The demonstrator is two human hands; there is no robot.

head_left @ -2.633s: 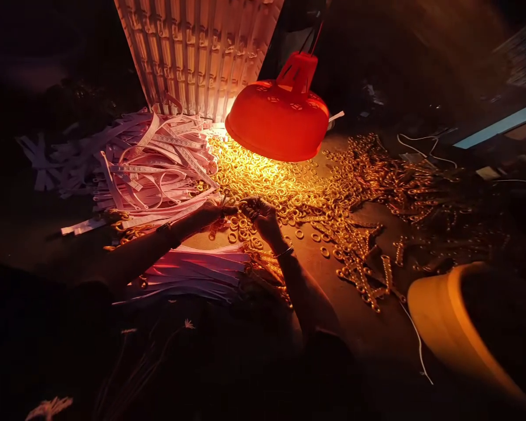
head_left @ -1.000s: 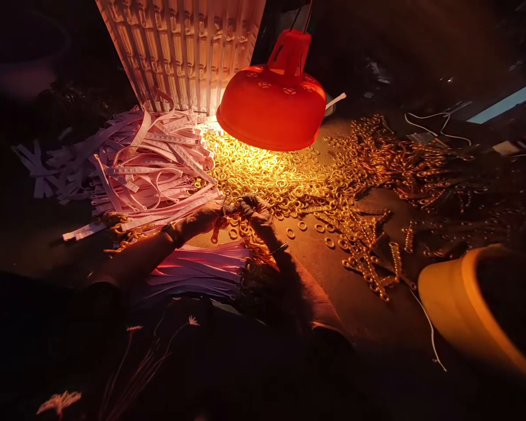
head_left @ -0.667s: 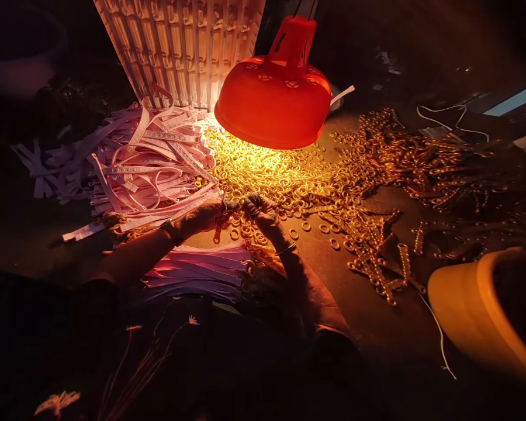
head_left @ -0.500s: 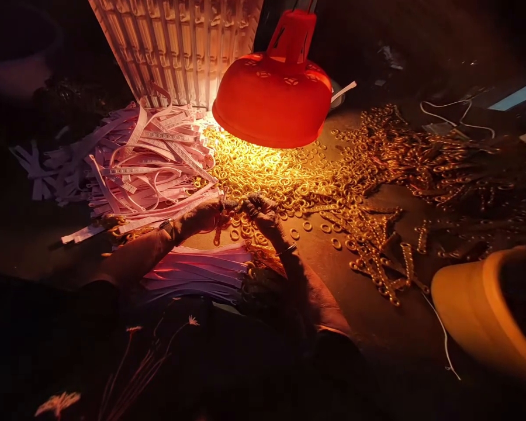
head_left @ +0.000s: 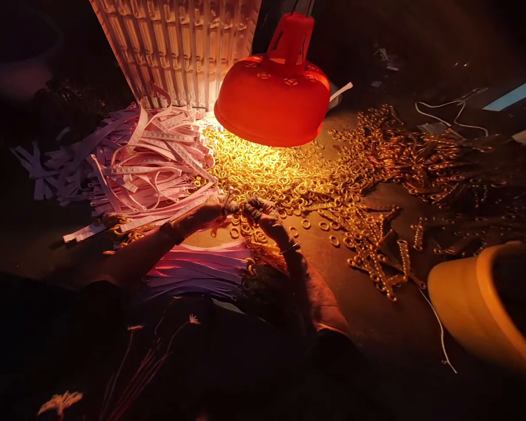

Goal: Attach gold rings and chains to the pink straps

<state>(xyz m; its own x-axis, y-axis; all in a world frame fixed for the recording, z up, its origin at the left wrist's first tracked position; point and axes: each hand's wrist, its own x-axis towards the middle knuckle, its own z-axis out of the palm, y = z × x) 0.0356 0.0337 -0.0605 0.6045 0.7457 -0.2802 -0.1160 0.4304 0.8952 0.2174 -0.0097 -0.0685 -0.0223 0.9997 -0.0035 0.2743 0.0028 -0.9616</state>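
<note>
My left hand (head_left: 215, 211) is closed at the near edge of a heap of gold rings (head_left: 263, 175), its fingers pinched on something small I cannot make out. Just right of it, my right hand (head_left: 263, 215) is closed too, fingertips curled close to the left ones; what it grips is too small and dark to tell. Left of the hands lies a tangled pile of pale pink straps (head_left: 158, 158). Below the hands, between my forearms, more straps (head_left: 201, 266) lie side by side, with gold rings at their right ends.
A red lamp (head_left: 274, 99) hangs low over the rings. Gold linked strips (head_left: 377, 257) spread to the right, near a yellow tub (head_left: 460, 298) and a white cord (head_left: 440, 333). A ribbed panel (head_left: 179, 52) stands behind the straps.
Both hands have turned slightly, and the small dangling piece below my left hand no longer hangs there. The view has shifted a little.
</note>
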